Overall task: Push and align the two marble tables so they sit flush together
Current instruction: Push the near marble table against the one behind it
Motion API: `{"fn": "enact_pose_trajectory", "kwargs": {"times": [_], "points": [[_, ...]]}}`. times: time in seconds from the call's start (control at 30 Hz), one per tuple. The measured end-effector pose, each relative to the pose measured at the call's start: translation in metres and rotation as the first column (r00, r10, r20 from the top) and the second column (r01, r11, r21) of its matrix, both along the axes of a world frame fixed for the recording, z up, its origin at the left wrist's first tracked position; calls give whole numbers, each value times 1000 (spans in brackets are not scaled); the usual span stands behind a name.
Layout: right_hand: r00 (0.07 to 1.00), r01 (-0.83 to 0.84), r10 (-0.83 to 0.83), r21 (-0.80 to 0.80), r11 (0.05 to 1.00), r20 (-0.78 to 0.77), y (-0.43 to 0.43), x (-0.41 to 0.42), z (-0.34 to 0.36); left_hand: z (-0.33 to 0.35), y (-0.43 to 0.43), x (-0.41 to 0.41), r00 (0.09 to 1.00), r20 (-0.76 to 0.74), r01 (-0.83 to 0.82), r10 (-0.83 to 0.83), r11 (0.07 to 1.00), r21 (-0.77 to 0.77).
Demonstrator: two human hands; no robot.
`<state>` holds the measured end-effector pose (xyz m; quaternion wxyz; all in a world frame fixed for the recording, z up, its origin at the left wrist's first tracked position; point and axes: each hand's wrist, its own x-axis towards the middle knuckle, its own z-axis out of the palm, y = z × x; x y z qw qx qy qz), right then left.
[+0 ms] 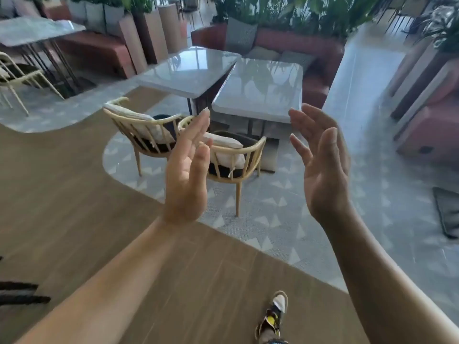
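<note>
Two glossy grey marble tables stand ahead of me in the middle of the room. The left table (188,70) and the right table (260,88) meet only at their far corners, and a wedge-shaped gap widens between them toward me. My left hand (186,172) and my right hand (323,160) are raised in the air, palms facing each other, fingers spread, holding nothing. Both hands are well short of the tables and touch neither.
Two wooden chairs, one on the left (144,130) and one nearer (233,157), stand between me and the tables. A red sofa (298,45) with cushions wraps behind them. Another marble table (34,31) is far left. A dark mat (447,212) lies on the right. My foot (273,316) is on wood flooring.
</note>
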<state>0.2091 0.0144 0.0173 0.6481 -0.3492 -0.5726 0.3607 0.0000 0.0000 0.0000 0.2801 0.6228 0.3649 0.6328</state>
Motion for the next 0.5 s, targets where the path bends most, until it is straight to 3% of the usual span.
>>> {"fn": "enact_pose_trajectory", "kwargs": {"times": [0.2,0.5], "points": [[998,31,-28,-76,997,49,161,111,25,-4,160,98,996,64,-62,69,992,-110],[997,2,3,-65,998,78,402,225,22,-18,403,215,994,86,-63,72,993,-100]]}}
